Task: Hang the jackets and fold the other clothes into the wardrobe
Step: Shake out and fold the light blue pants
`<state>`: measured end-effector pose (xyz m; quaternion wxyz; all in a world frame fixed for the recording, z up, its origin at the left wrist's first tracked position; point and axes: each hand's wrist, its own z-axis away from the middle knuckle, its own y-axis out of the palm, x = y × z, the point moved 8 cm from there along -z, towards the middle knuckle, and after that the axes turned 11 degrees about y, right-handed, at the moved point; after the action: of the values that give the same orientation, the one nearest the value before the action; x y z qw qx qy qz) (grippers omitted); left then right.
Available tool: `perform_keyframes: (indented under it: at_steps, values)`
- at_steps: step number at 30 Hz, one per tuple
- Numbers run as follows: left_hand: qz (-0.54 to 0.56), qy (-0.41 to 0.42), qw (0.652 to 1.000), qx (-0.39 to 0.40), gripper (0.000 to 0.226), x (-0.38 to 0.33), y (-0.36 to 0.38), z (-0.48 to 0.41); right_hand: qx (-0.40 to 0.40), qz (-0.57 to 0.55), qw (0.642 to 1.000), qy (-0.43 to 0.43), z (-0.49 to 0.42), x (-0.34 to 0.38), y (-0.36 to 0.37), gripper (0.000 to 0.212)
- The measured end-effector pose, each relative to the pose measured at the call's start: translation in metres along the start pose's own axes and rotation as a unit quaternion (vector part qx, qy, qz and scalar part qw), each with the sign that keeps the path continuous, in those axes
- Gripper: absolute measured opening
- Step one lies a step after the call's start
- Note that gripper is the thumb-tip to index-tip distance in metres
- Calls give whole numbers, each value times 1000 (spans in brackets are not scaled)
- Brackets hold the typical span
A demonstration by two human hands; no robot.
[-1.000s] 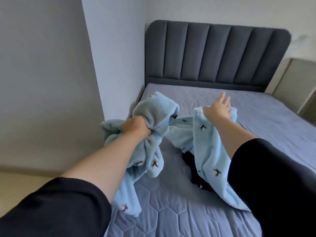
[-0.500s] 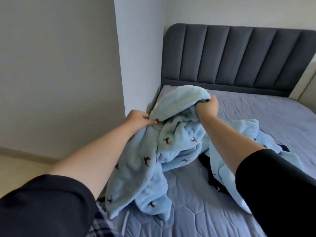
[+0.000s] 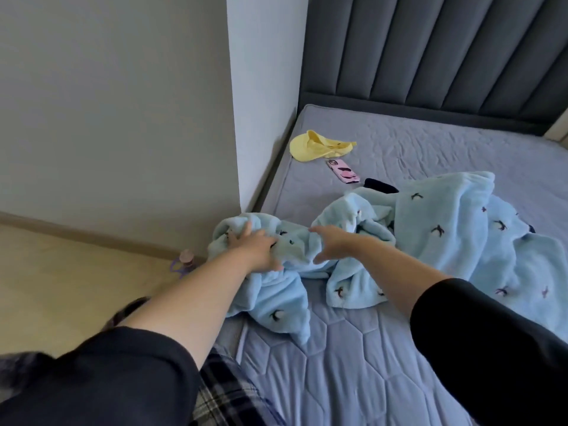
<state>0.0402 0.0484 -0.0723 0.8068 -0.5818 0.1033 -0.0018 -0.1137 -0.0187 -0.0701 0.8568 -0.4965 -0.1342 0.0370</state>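
The blue robe (image 3: 430, 241) is looking soft and fluffy. The bed cover (image 3: 353, 364) is showing stitched, matt cloth. The headboard (image 3: 430, 50) is looking like padded grey cloth. The phone (image 3: 343, 174) is looking shiny.

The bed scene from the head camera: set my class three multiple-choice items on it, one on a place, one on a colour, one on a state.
1. Where does the phone lie?
A. on the floor
B. on the mattress, just nearer the camera than the cap
C. under the fleece garment

2. What colour is the cap?
A. yellow
B. red
C. black

3. How is the fleece garment?
A. on a hanger
B. neatly folded
C. crumpled on the mattress

Answers: 1 B, the pink case rests on bare mattress right by the cap; 2 A, it is pale yellow; 3 C, it lies bunched, with the left hand and right hand on it.
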Motion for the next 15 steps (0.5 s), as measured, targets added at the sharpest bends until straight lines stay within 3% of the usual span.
perform_keyframes:
  at_steps: [2,3,5,7,11,13,15]
  values:
    - [-52,10,998,-31,75,-3,14,-2,1,85,996,-14,-3,0,35,106]
    - [-74,14,996,-41,77,-4,20,-4,-24,124,992,-12,-4,-1,47,102]
    - [-100,13,993,-56,72,-4,28,-7,-91,134,987,-5,-9,0,57,71]
    - [-95,12,992,-88,63,-1,36,-7,-84,78,993,10,-12,1,57,39]
    - [-31,22,988,-152,48,16,45,-3,121,31,989,75,-7,3,50,5]
    - [1,30,982,-188,23,19,36,-3,234,14,967,101,8,6,44,9]
    - [13,38,980,-196,17,21,27,-6,301,16,948,102,18,14,35,15]
